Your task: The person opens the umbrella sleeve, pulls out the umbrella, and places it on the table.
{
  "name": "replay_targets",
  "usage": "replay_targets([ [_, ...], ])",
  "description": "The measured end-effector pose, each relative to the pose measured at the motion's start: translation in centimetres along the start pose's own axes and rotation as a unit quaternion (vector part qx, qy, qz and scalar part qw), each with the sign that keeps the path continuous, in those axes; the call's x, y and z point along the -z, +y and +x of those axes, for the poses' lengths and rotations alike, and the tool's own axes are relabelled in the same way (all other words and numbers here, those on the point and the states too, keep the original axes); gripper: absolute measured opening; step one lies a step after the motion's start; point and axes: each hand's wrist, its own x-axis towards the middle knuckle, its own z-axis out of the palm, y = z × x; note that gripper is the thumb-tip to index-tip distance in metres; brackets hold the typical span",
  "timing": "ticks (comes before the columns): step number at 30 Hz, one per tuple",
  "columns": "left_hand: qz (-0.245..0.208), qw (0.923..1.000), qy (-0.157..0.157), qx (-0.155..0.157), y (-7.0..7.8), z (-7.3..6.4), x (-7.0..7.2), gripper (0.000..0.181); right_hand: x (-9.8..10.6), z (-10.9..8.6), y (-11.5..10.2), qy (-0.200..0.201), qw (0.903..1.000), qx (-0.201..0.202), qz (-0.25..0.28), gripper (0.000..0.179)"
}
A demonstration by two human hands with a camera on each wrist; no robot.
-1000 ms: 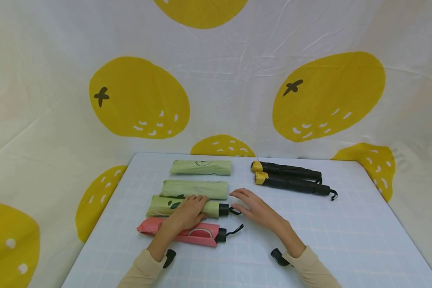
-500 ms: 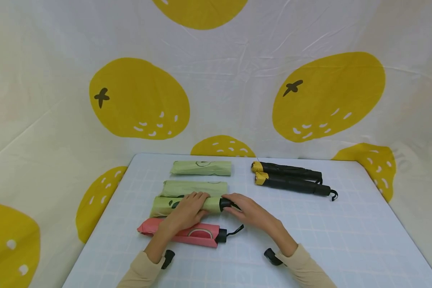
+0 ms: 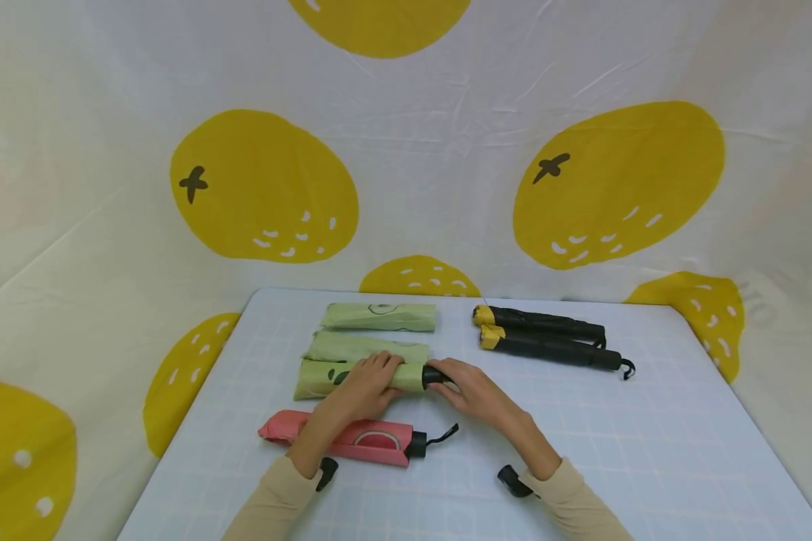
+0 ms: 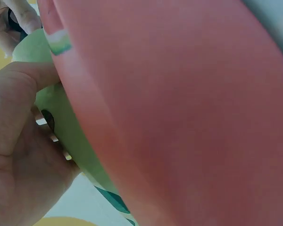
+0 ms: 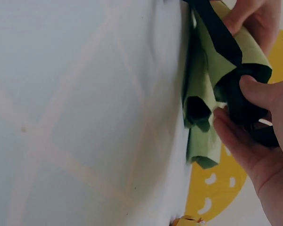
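A folded green umbrella (image 3: 318,379) with dark leaf-like marks lies across the left middle of the table in its sleeve. My left hand (image 3: 368,387) grips its body from above, thumb on the near side. At its right end, my right hand (image 3: 470,391) pinches the black handle (image 3: 434,377) between thumb and fingers; the right wrist view shows a black strap (image 5: 219,35) there. Nearer to me lies a folded pink umbrella (image 3: 386,449) with a black handle, my left forearm crossing over it. In the left wrist view this pink umbrella (image 4: 155,117) covers much of the green one.
Just beyond the held umbrella lies a green fabric sleeve (image 3: 372,347), its dark open end showing in the right wrist view. A second green sleeve (image 3: 379,318) lies farther back. Two black folded umbrellas with yellow ends, one in front (image 3: 551,350), rest side by side at back right.
My right hand has moved left and taken hold of the black handle. The green umbrella has shifted away from me and slightly right, apart from the pink one, with my left hand on it.
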Motion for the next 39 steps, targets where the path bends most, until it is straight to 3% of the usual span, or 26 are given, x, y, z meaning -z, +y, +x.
replay_targets([
  [6, -0.009, 0.9991, -0.041, 0.003, -0.2, 0.7, -0.2, 0.046, -0.1, -0.3, 0.6, 0.002, 1.0000, 0.003, 0.007, 0.037],
  [11, -0.007, 0.9984, -0.056, 0.003, -0.3, 0.7, -0.1, 0.047, 0.0, -0.4, 0.9, 0.013, 0.9998, 0.015, 0.003, 0.038],
  [17, -0.001, 0.9986, -0.052, -0.005, -0.3, 0.6, 0.0, 0.050, 0.4, -0.8, 1.2, 0.041, 0.9987, 0.020, 0.023, 0.039],
  [26, 0.002, 0.9987, -0.049, -0.011, -0.6, 0.5, -0.3, 0.052, 1.3, -1.6, 1.6, 0.036, 0.9977, -0.013, 0.056, 0.037],
  [39, -0.006, 0.9985, -0.050, -0.020, -0.7, 0.1, 0.1, 0.054, 2.7, -2.7, 2.1, 0.054, 0.9971, -0.009, 0.053, 0.038],
])
